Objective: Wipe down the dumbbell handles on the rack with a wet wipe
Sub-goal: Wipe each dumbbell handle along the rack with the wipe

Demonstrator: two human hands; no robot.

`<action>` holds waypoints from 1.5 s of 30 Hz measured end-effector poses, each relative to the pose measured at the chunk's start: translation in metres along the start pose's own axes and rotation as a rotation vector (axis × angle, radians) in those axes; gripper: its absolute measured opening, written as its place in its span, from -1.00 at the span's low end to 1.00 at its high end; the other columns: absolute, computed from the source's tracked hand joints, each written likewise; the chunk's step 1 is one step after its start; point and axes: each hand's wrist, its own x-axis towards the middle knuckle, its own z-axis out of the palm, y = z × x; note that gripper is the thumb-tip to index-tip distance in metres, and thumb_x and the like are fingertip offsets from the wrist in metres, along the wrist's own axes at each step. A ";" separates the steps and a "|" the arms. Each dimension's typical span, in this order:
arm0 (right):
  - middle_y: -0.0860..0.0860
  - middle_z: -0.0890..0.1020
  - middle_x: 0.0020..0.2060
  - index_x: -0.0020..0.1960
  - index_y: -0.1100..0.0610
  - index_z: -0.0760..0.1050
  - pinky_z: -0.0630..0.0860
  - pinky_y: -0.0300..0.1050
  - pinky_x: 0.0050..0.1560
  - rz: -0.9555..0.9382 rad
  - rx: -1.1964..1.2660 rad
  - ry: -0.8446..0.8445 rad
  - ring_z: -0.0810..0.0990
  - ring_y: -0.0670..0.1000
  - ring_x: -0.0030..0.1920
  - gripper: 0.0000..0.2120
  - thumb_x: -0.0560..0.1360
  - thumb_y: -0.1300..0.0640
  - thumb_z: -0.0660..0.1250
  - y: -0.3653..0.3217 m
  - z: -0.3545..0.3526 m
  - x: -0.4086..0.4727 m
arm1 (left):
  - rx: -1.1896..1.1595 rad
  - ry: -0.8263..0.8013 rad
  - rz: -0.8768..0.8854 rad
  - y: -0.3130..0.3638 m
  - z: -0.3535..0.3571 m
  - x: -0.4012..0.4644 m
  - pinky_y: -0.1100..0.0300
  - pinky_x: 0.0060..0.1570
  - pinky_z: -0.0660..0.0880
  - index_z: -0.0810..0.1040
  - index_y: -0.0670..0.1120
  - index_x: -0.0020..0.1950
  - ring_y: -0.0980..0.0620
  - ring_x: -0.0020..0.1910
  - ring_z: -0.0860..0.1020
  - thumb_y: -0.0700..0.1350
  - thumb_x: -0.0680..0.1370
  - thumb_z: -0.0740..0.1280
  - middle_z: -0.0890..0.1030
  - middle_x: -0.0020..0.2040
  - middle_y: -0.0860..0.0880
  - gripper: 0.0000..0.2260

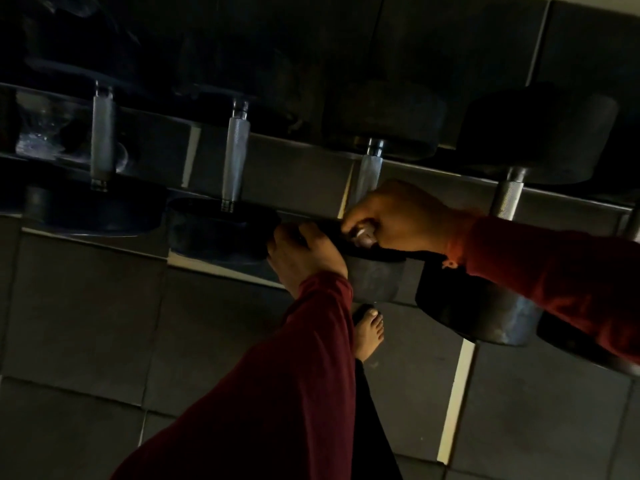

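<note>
Dumbbell handle (370, 174): third of four on the rack (304, 147), long axis running near to far.
Right hand (398, 216): its grip grasps the handle's near end, something pale under the fingers.
Left hand (304, 258): rests on the near black weight; grip state I cannot tell.
Handles: four, parallel, silver.

Dark floor tiles (86, 306), bare foot (370, 336)
</note>
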 end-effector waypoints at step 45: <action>0.02 0.69 -0.20 -0.07 0.14 0.66 0.59 -0.13 -0.21 0.307 0.261 1.015 0.65 -0.03 -0.23 -0.84 0.50 0.04 0.44 0.008 0.070 0.006 | 0.013 -0.078 -0.017 0.005 -0.004 -0.003 0.11 0.13 0.32 0.55 -0.14 0.24 -0.19 0.19 0.46 0.14 0.40 0.09 0.53 0.20 -0.18 -0.44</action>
